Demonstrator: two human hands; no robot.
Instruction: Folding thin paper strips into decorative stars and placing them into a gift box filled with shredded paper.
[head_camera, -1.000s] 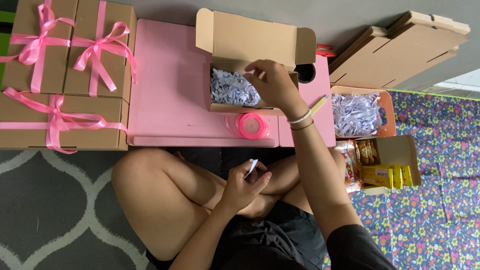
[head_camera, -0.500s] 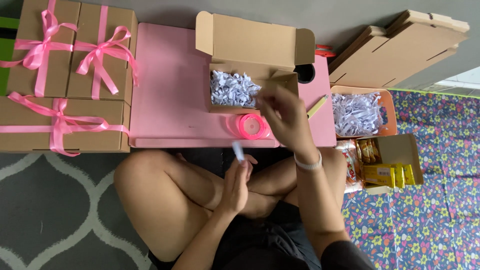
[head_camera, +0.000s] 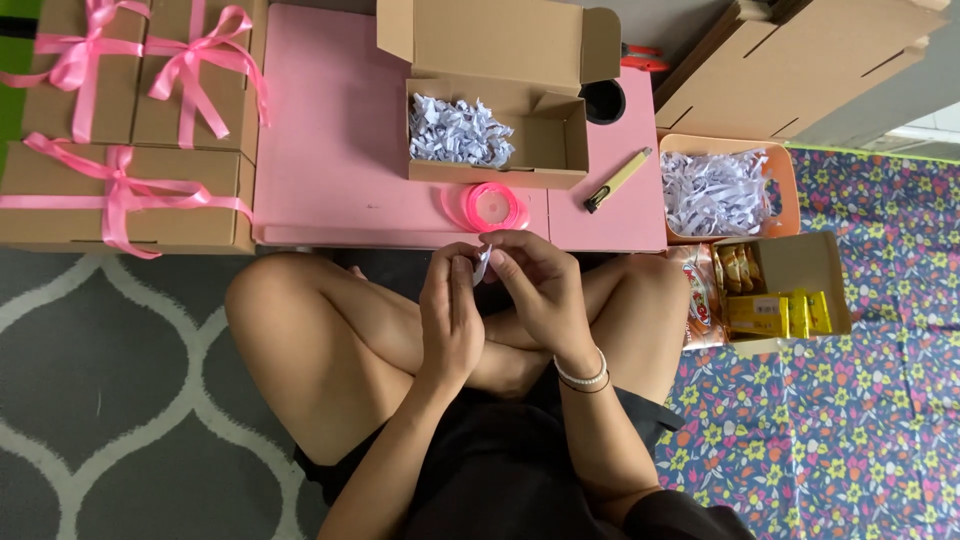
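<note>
Centre of frame: left hand (head_camera: 452, 318) and right hand (head_camera: 535, 285) meet over crossed legs, fingers of both pinched closed on a small white paper strip (head_camera: 482, 266), held just below the pink counter (head_camera: 330, 130) edge. Pink ribbon spool (head_camera: 490, 206) lies on the counter right above the hands. Behind it, open cardboard box (head_camera: 497, 100) with white shredded paper (head_camera: 458, 132) in its left part. Yellow utility knife (head_camera: 617, 180) on counter, right of box. Upper left: closed boxes tied with pink bows (head_camera: 125, 120). Right: orange tub of shreds (head_camera: 728, 186), snack box (head_camera: 782, 292) on floral mat.
</note>
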